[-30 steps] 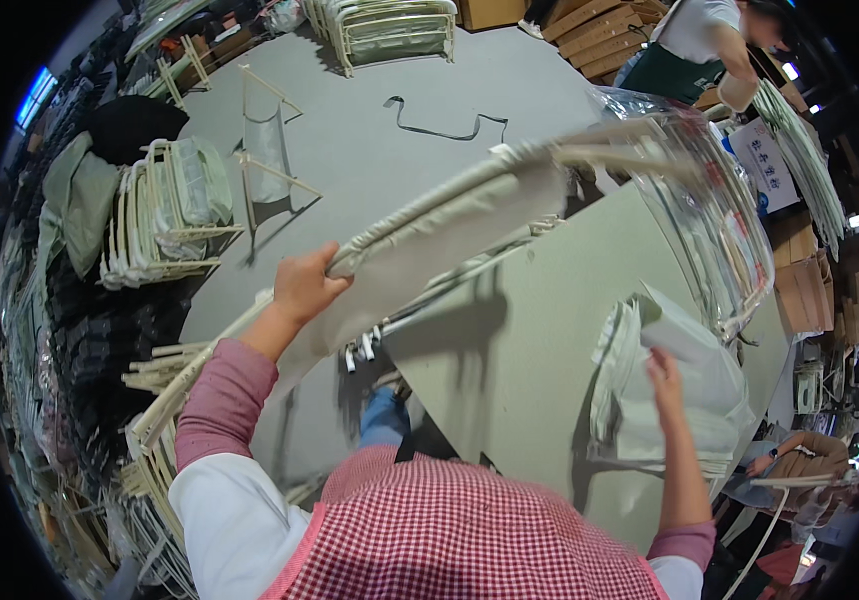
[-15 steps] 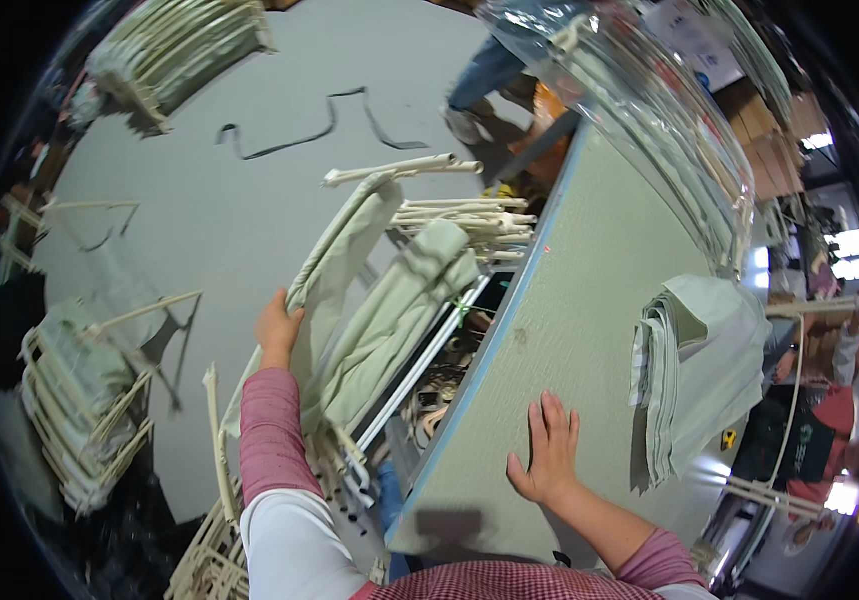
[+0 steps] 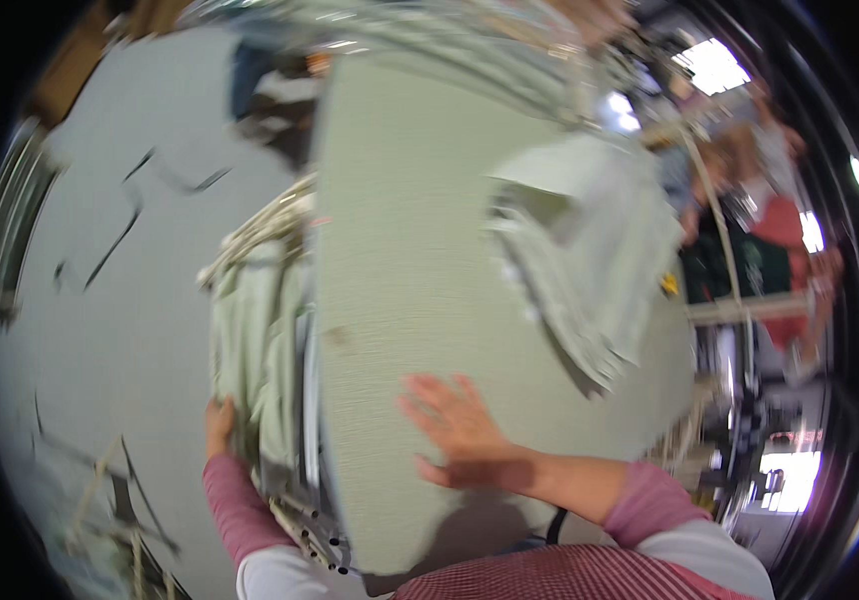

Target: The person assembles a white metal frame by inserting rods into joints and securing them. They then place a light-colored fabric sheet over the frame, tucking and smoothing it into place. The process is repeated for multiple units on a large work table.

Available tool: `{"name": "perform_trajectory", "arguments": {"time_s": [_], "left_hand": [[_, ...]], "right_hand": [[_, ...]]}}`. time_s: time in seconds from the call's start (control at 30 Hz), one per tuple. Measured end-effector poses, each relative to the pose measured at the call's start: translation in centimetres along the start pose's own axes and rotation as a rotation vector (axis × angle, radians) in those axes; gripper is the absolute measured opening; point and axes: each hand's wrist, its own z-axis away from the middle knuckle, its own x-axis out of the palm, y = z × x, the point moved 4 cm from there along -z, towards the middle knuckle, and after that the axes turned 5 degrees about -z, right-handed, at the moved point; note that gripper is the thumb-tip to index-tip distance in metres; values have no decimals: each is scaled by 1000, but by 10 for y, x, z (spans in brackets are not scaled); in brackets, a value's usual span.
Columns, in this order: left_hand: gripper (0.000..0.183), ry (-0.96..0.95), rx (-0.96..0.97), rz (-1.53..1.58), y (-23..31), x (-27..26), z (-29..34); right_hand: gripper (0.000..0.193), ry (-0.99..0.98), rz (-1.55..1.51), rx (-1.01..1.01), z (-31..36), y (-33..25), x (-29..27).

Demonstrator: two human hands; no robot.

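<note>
My left hand (image 3: 220, 425) is closed at the outer side of a pale green fabric piece (image 3: 248, 335), which has a cream pole along its far end. Its fingertips are partly hidden by the cloth. The fabric stands beside the left edge of the table (image 3: 400, 290), next to a second fabric bundle and several cream poles (image 3: 265, 230). Over the tabletop my right hand (image 3: 460, 430) is open, fingers spread and slightly blurred, holding nothing. Whether it touches the surface I cannot tell. A stack of folded pale green cloth (image 3: 590, 250) lies on the table's right part.
Clear plastic with green frames (image 3: 430, 35) lies across the table's far end. A person's leg (image 3: 247, 80) shows beyond the far left corner. On the grey floor are a dark strap (image 3: 115, 245) and frames (image 3: 100, 520). People (image 3: 780, 240) are at the right.
The view has turned, so the table now stands nearly straight ahead. The fabric in my left hand has come in close to the other bundle. My right hand is still spread over the tabletop.
</note>
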Motion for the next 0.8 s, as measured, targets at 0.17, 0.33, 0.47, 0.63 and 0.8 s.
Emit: {"name": "perform_trajectory", "arguments": {"time_s": [0.17,0.33,0.47,0.63,0.8], "left_hand": [[50,-253,97,190,75,-74,45],[36,495,435,338,266,-200,193],[26,424,746,317,434,-126,365],[51,-184,1305,-81,565,111,572],[95,-182,1449,-852,629,279,648]], "right_hand": [[65,255,-366,-41,-1,-21,-68],[62,-77,-1724,-825,134,-86,-204],[70,308,-1597,-1219,265,-94,-289],[62,686,-1372,-1135,419,-25,-289],[8,1234,-1225,76,595,184,-181]]}}
